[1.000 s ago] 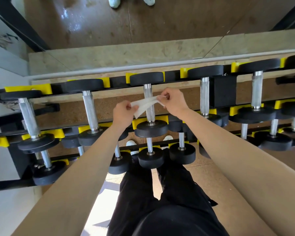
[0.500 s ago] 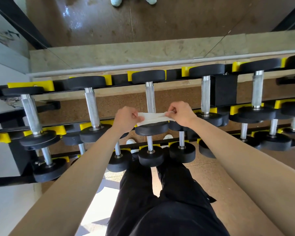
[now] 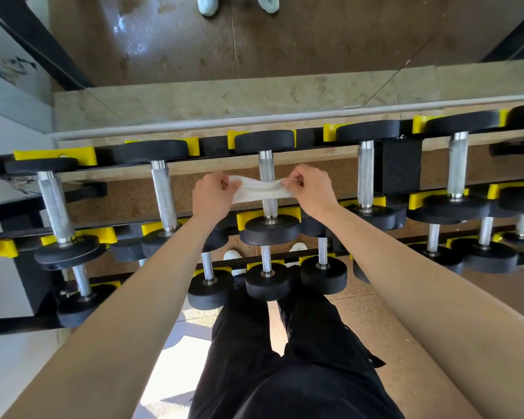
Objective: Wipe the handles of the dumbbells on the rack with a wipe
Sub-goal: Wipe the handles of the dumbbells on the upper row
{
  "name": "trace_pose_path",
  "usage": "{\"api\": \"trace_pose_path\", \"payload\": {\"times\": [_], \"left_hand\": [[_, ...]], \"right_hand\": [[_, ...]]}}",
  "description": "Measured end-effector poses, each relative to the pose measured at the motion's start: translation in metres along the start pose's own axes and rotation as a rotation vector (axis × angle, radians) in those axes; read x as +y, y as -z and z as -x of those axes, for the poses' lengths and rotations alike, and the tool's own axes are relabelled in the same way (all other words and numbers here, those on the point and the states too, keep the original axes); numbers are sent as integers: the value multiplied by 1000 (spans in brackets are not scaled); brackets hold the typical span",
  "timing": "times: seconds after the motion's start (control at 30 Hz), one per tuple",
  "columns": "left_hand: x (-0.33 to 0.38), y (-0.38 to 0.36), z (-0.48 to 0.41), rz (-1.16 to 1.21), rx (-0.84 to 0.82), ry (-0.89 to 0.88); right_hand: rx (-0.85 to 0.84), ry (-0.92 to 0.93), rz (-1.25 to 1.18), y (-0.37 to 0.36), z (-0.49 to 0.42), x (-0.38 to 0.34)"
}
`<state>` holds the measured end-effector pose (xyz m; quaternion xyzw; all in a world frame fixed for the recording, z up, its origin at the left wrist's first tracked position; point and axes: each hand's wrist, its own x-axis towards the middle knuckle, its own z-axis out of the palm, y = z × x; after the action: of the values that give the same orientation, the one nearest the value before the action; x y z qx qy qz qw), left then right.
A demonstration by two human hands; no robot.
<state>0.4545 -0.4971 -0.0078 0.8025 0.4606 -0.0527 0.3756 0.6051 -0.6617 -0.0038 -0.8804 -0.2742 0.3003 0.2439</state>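
white wipe (image 3: 262,189) stretched taut across knurled handle (image 3: 266,176) of mid dumbbell, top rail of rack (image 3: 401,164) — left hand (image 3: 212,195) & right hand (image 3: 310,189) each pinching an end. risk: thin sheet could tear on knurling if dragged hard, or slip from a pinch.

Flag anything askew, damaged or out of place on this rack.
Nothing stands out. The dumbbells sit straight in their yellow cradles, and both hands, left and right, stretch the wipe across the middle handle.
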Motion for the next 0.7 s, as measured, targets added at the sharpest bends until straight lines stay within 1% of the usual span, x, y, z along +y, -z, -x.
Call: {"api": "trace_pose_path", "payload": {"times": [0.1, 0.17, 0.2, 0.3, 0.37, 0.43, 0.5, 0.53, 0.57, 0.63, 0.67, 0.7], "left_hand": [[14, 1, -11, 100, 146, 63], [26, -4, -15, 201, 193, 116], [30, -8, -16, 240, 178, 119], [40, -19, -14, 289, 88, 52], [41, -21, -17, 313, 102, 74], [34, -20, -24, 379, 162, 199], [27, -20, -29, 466, 183, 345], [26, -21, -30, 479, 175, 353], [28, -23, -29, 492, 141, 322], [38, -27, -25, 560, 54, 234], [41, -29, -24, 577, 28, 215], [42, -29, -23, 559, 38, 221]], "right_hand": [[120, -39, -88, -1, -16, -19], [207, -112, -152, -2, -27, -27], [247, -170, -173, -3, -32, -29], [334, -354, -230, -3, -34, -25], [315, -402, -267, -6, -34, -23], [257, -355, -289, -13, -34, -33], [218, -293, -253, -18, -35, -43], [219, -285, -241, -18, -36, -43], [228, -301, -240, -15, -37, -40], [269, -385, -271, -8, -37, -28], [280, -421, -275, -5, -38, -22], [255, -431, -276, -5, -39, -19]]}}
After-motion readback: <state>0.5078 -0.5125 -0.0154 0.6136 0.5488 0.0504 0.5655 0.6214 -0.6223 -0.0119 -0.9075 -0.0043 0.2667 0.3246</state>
